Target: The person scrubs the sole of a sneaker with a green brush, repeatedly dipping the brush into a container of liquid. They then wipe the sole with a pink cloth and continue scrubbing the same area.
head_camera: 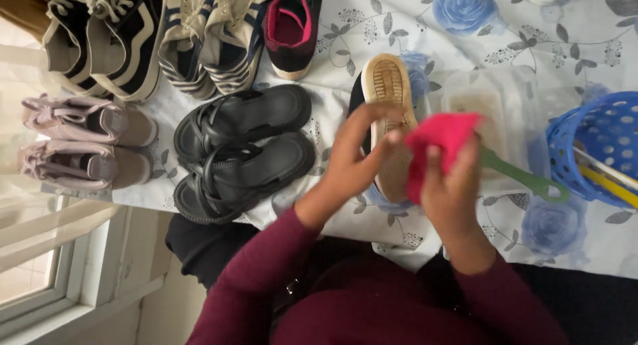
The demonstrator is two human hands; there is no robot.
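A black shoe with a tan sole (389,92) lies sole-up on the flowered cloth (372,26) in the middle. My left hand (355,155) grips its side, fingers curled over the sole's edge. My right hand (452,189) is closed on a bright pink cloth (438,142), pressed against the sole's right side. A green brush handle (525,179) sticks out to the right from behind my right hand.
Black sandals (242,149) lie to the left, pinkish sneakers (83,142) at the far left, and black, striped and pink-lined shoes (193,32) along the top. A clear plastic tub (488,102) and a blue perforated basket (598,145) stand at the right.
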